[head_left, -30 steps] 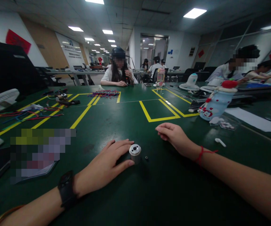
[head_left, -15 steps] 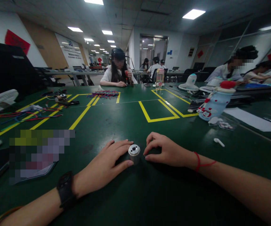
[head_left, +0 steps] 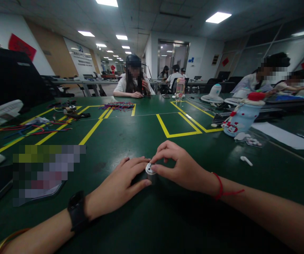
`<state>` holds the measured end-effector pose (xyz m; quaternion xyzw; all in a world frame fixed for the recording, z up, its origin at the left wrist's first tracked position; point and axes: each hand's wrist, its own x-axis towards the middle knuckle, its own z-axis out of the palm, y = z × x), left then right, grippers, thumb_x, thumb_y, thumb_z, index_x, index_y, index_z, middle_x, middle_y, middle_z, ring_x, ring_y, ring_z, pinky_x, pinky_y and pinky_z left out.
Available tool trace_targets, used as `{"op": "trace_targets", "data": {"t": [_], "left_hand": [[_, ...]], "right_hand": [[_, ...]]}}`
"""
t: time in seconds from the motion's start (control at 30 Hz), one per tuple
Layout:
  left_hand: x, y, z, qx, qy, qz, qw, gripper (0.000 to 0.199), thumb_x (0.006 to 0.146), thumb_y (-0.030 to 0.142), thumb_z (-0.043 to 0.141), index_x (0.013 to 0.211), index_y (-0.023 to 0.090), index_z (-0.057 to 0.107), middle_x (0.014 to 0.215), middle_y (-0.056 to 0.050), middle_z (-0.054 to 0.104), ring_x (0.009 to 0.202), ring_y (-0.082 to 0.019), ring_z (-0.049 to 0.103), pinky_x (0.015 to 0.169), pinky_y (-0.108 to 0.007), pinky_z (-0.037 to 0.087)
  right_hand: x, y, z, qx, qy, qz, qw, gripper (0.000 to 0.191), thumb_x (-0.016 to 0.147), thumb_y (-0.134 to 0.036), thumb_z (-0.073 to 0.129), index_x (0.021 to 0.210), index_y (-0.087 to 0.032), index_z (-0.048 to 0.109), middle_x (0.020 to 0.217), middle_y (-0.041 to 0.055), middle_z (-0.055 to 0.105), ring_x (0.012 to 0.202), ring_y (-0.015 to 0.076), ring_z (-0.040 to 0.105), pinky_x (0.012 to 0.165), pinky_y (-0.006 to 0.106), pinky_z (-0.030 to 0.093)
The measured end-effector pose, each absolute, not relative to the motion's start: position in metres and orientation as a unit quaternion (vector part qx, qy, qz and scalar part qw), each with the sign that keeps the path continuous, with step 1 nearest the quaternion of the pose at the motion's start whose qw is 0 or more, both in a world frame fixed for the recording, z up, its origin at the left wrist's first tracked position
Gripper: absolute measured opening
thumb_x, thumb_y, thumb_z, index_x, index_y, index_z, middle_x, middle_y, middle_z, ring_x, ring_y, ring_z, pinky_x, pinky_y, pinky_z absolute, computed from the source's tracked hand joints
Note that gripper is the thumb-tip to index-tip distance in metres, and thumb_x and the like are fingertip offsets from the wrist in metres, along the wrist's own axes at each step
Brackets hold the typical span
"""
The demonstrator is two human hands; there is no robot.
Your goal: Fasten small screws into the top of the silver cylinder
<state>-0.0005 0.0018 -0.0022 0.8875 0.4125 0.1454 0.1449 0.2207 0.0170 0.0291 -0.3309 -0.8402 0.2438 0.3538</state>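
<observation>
A short silver metal cylinder (head_left: 151, 177) stands upright on the green table, small dark holes in its top face. My left hand (head_left: 124, 181), a black band on its wrist, steadies it between thumb and index finger while the other fingers stretch behind. Over the cylinder's top is my right hand (head_left: 180, 165), with a red string on the wrist. Its thumb and index fingertips are pinched together at the top face. Whatever they hold is too small to make out, and they cover part of that face.
On the left lie a pixelated flat packet (head_left: 46, 173), loose coloured wires (head_left: 41, 128) and a white fan (head_left: 2, 113). To the right are a blue bottle (head_left: 243, 118), a white earbud (head_left: 246, 161) and paper (head_left: 284, 135). A person (head_left: 133, 83) sits across the table.
My right hand has moved left and up from beside the cylinder, bringing its pinched fingertips onto the top face. My left hand stays at the cylinder.
</observation>
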Motion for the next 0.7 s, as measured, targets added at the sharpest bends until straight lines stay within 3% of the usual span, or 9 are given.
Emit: {"op": "trace_targets", "data": {"t": [0.17, 0.3, 0.37, 0.7], "left_hand": [[-0.002, 0.002, -0.004, 0.885, 0.416, 0.15, 0.144, 0.039, 0.095, 0.044, 0.049, 0.132, 0.034, 0.043, 0.143, -0.002, 0.045, 0.131, -0.024, 0.039, 0.112, -0.054, 0.02], [-0.002, 0.003, -0.005, 0.885, 0.414, 0.149, 0.151, 0.04, 0.095, 0.044, 0.048, 0.134, 0.034, 0.042, 0.143, -0.001, 0.044, 0.132, -0.024, 0.037, 0.111, -0.052, 0.023], [-0.002, 0.003, -0.004, 0.884, 0.416, 0.147, 0.154, 0.041, 0.095, 0.044, 0.048, 0.135, 0.035, 0.041, 0.144, 0.0, 0.043, 0.133, -0.023, 0.036, 0.112, -0.052, 0.022], [-0.002, 0.002, -0.005, 0.885, 0.414, 0.15, 0.153, 0.043, 0.095, 0.045, 0.047, 0.136, 0.034, 0.04, 0.144, -0.002, 0.044, 0.133, -0.025, 0.037, 0.112, -0.053, 0.02]], "right_hand": [[0.231, 0.023, 0.03, -0.338, -0.806, 0.291, 0.389, 0.015, 0.082, -0.031, 0.065, 0.085, -0.018, 0.07, 0.094, 0.0045, 0.058, 0.083, 0.0147, 0.055, 0.071, 0.028, 0.044], [0.248, 0.042, 0.015, -0.425, -0.675, 0.413, 0.44, 0.028, 0.085, -0.04, 0.058, 0.074, -0.015, 0.065, 0.069, 0.0003, 0.057, 0.061, 0.0109, 0.049, 0.058, 0.026, 0.039], [0.254, 0.051, 0.005, -0.457, -0.623, 0.446, 0.451, 0.033, 0.086, -0.045, 0.056, 0.076, -0.015, 0.064, 0.065, -0.001, 0.054, 0.055, 0.0094, 0.045, 0.053, 0.025, 0.035], [0.254, 0.052, -0.002, -0.457, -0.651, 0.435, 0.422, 0.033, 0.085, -0.044, 0.057, 0.077, -0.014, 0.067, 0.064, -0.0009, 0.056, 0.056, 0.01, 0.047, 0.053, 0.024, 0.036]]}}
